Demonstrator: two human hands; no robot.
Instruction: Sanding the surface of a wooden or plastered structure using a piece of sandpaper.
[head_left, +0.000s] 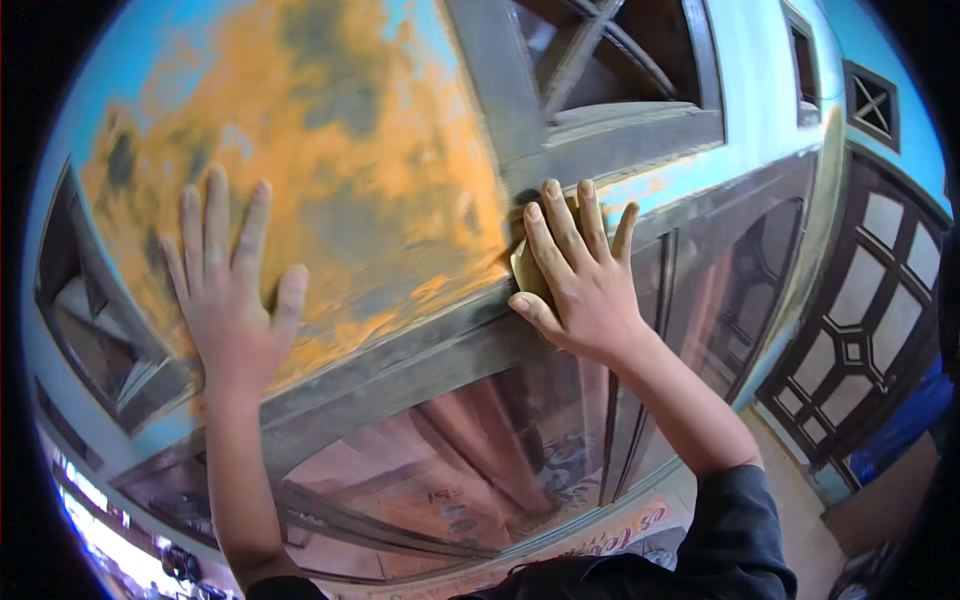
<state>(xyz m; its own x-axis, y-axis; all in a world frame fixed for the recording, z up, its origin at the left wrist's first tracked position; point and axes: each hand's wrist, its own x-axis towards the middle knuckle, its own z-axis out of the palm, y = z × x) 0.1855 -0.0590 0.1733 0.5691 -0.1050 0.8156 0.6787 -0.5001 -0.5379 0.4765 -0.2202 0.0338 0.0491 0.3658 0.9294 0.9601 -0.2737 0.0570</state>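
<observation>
My left hand (238, 300) lies flat with its fingers spread on a wall patch (360, 195) of worn orange, grey and blue paint. My right hand (585, 281) presses a folded yellowish sheet (528, 271), which looks like sandpaper, at the junction of the patch and the grey wooden window frame (405, 375). Most of the sheet is hidden under the palm and fingers. Dust coats the fingertips of both hands.
Above right is a vent opening (611, 56) with crossed wooden bars. Glass panes (450, 465) with reflections sit below the frame. Another vent (97, 322) is at the left. A panelled door (862, 300) stands at the far right.
</observation>
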